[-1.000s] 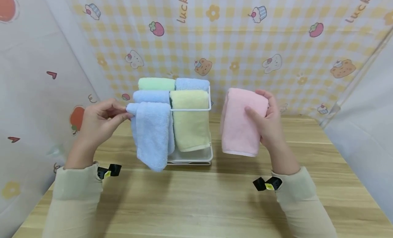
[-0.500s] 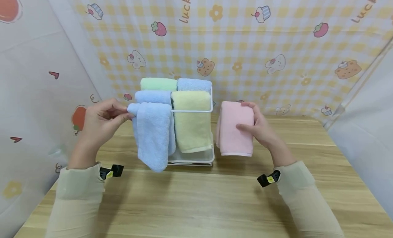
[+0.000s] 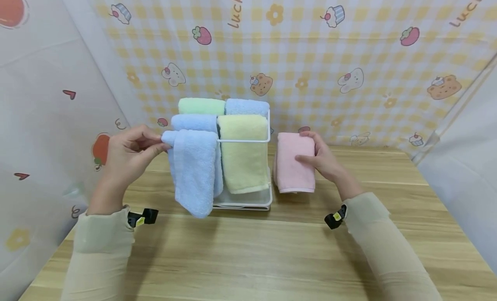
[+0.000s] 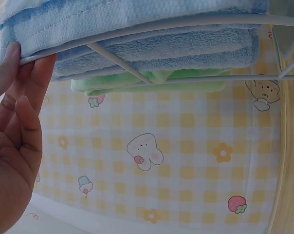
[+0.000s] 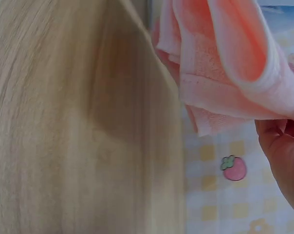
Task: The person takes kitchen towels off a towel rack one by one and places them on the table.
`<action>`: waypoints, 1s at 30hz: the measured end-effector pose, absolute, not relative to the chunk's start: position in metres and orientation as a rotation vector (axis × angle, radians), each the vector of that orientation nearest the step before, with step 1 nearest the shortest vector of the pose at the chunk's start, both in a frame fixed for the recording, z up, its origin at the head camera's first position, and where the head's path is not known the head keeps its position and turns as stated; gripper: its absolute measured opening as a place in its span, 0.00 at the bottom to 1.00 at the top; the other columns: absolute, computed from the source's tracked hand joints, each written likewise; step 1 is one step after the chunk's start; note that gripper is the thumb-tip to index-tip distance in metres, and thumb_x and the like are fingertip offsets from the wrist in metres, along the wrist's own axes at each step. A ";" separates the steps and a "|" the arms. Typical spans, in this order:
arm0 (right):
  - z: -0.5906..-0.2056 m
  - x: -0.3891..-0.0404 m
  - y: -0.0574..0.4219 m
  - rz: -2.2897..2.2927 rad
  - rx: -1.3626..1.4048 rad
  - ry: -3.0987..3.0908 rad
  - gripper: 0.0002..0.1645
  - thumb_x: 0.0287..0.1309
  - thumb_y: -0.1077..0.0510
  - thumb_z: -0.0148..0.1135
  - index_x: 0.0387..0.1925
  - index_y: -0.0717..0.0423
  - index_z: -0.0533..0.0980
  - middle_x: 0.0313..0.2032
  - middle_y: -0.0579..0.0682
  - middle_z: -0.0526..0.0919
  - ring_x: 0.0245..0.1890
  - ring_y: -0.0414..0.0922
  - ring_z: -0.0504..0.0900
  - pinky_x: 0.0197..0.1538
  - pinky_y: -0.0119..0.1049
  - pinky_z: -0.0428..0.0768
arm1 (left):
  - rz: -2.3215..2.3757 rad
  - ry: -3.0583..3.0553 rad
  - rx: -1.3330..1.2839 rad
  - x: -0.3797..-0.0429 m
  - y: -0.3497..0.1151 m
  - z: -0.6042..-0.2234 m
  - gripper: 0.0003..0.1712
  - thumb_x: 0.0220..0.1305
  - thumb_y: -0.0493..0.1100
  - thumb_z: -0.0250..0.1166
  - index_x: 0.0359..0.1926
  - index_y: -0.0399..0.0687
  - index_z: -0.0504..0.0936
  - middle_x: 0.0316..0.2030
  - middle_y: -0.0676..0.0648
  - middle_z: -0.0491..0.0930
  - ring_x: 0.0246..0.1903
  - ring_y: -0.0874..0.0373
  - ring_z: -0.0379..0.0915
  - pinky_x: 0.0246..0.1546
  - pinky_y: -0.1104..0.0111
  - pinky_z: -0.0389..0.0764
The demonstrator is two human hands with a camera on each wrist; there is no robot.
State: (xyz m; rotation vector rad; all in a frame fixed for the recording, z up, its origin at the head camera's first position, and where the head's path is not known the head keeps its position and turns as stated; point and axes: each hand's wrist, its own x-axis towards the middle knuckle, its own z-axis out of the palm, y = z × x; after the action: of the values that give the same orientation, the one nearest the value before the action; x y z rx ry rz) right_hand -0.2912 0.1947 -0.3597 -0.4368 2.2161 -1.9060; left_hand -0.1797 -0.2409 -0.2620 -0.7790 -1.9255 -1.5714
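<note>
A white wire rack point(image 3: 244, 141) carries several draped towels. My left hand point(image 3: 130, 152) pinches the left end of the front bar together with the edge of a light blue towel point(image 3: 196, 171) that hangs over it. Beside that towel hangs a yellow towel point(image 3: 244, 158), on the bar's far side. To the right of the rack, my right hand point(image 3: 320, 158) grips a folded pink towel point(image 3: 289, 163), thumb on its front and fingers behind. In the right wrist view the pink towel point(image 5: 220, 73) shows its open folds above the table edge.
Farther back on the rack are another light blue towel point(image 3: 194, 122), a green towel point(image 3: 202, 105) and a blue towel point(image 3: 247, 106). Its white base tray point(image 3: 244, 202) stands on the wooden table point(image 3: 248, 253). A checked cloth point(image 3: 303, 42) covers the wall behind.
My right hand has carried the pink towel left and away from me, close to the rack's right side. The left hand keeps its pinch and has hardly moved.
</note>
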 end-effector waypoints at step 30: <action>-0.393 -0.333 0.196 -1.536 -0.411 2.429 0.51 0.60 0.68 0.64 0.77 0.57 0.48 0.65 0.71 0.65 0.60 0.61 0.71 0.46 0.29 0.78 | -1.528 -1.954 -0.750 -0.178 -0.239 -0.261 0.06 0.50 0.14 0.65 0.28 0.20 0.78 0.30 0.57 0.87 0.29 0.69 0.84 0.32 0.80 0.82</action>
State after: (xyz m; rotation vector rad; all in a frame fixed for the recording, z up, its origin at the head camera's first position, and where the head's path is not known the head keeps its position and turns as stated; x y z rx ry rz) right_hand -0.3326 0.1957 -0.3930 -0.4110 2.4292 -1.5356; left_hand -0.1785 -0.2394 -0.2613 -0.7498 -1.9544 -1.5281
